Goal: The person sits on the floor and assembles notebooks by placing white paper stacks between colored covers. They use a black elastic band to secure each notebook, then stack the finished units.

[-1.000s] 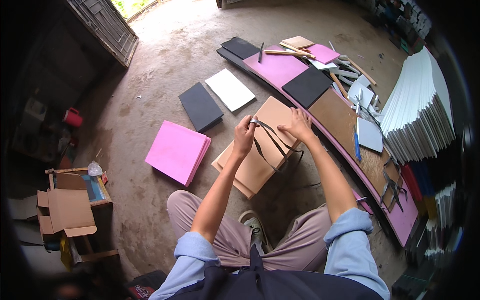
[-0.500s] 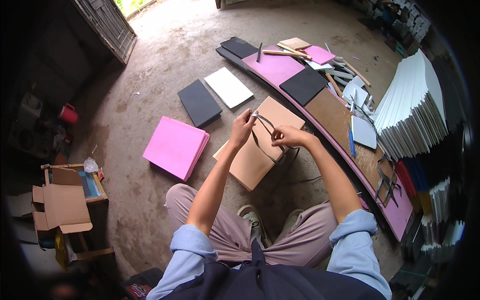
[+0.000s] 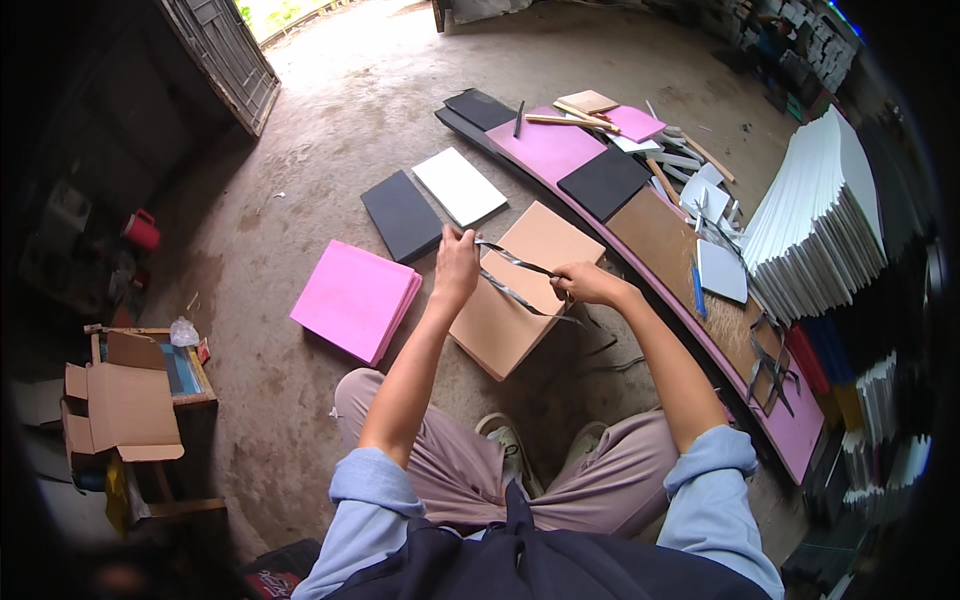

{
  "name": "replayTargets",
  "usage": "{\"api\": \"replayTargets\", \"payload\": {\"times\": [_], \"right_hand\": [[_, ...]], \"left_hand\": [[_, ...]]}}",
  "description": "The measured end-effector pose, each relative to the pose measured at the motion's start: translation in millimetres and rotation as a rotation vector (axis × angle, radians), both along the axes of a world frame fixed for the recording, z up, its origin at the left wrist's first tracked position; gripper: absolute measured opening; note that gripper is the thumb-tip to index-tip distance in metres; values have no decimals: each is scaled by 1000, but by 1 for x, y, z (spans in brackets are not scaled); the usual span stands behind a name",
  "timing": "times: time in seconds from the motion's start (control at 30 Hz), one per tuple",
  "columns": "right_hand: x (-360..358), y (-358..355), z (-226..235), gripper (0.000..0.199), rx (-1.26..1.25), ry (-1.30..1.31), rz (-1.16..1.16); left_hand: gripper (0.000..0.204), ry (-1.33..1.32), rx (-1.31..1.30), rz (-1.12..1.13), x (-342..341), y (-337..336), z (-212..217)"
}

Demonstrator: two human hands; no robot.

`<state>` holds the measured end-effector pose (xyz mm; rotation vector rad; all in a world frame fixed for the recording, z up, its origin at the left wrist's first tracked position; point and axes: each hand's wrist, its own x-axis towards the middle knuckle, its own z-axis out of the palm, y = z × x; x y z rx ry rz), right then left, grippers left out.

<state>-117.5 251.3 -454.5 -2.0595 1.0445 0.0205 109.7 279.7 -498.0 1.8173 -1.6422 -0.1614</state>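
Note:
My left hand (image 3: 459, 264) is closed on one end of a loop of dark grey strap (image 3: 515, 296). Across from it, my right hand (image 3: 586, 284) pinches the same strap, so two strands stretch between the hands. Both hands hover over a stack of peach-coloured sheets (image 3: 500, 345) on the floor. Loose strap ends trail down past the stack's right side. To the left lies a stack of pink sheets (image 3: 350, 300). Farther back are a black stack (image 3: 400, 215) and a white stack (image 3: 460, 186).
A long low board (image 3: 655, 245) runs along my right, bearing pink and black sheets, offcuts, a blue cutter (image 3: 698, 290) and more strap (image 3: 770, 365). Beyond it stands a tall pile of white sheets (image 3: 820, 220). An open cardboard box (image 3: 130, 405) sits at the left.
My left hand has moved left and toward me, my right hand slightly right. The strap between them is drawn out straighter and wider.

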Motion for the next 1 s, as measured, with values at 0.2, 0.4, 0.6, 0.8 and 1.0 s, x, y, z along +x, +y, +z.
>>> {"api": "replayTargets", "payload": {"times": [0.2, 0.4, 0.6, 0.8, 1.0], "right_hand": [[9, 1, -26, 25, -65, -157, -112], [13, 6, -41, 23, -176, -179, -213], [11, 2, -54, 23, -219, -239, -311], [13, -3, -51, 25, -202, -288, -374], [12, -25, -29, 28, -36, -175, -414]], "left_hand": [[46, 872, 250, 20, -11, -18, -19], [45, 993, 244, -32, -30, -19, -28], [38, 1135, 204, -118, -44, -29, -26], [40, 986, 148, -134, -49, -28, -16], [32, 657, 109, -136, -31, -17, 4]]}}
